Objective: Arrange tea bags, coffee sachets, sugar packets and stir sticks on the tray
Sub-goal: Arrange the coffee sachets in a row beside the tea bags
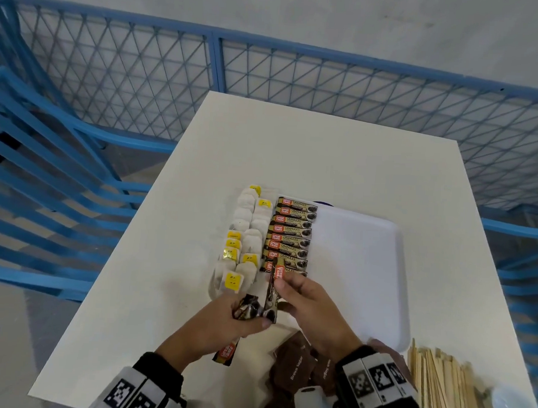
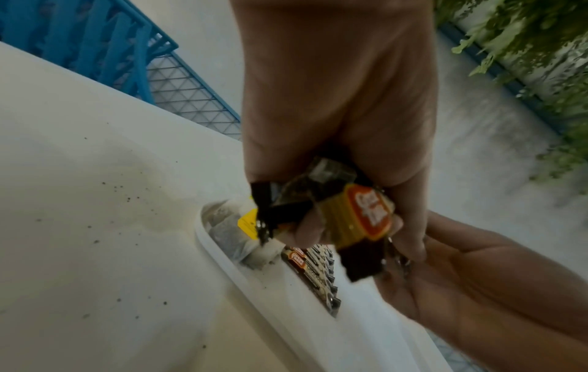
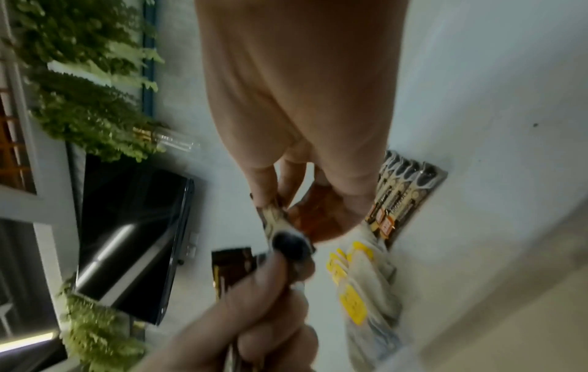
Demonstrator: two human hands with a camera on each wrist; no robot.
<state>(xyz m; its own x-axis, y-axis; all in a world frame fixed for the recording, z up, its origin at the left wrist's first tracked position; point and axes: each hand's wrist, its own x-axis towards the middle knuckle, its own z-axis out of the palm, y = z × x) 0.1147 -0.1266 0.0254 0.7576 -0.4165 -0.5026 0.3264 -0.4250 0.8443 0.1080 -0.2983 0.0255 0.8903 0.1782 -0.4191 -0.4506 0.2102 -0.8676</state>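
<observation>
Sachet pinched at its upper end by right hand, held just over the near end of the sachet row on the tray, its lower end meeting the left hand. Left hand curled round a small bundle of further sachets, one orange-labelled end sticking out below the palm (wrist view too blurred to count them). Row lined up beside the tea bags at the tray's left side; right half of the tray bare. Brown sugar packets heaped on the desk by the right wrist, stir sticks fanned out at the near right corner, neither on the tray yet.

Likely step: drawing one sachet off the bundle to lay at the row's near end. Risks, as a judgement: slick foil slipping from a light pinch; bundle loosening as one is pulled free, spilling the rest onto the row; a careless set-down nudging neighbours askew or pushing tea bags over the rim; little room left at the near end, so a crooked or overlapping last piece
</observation>
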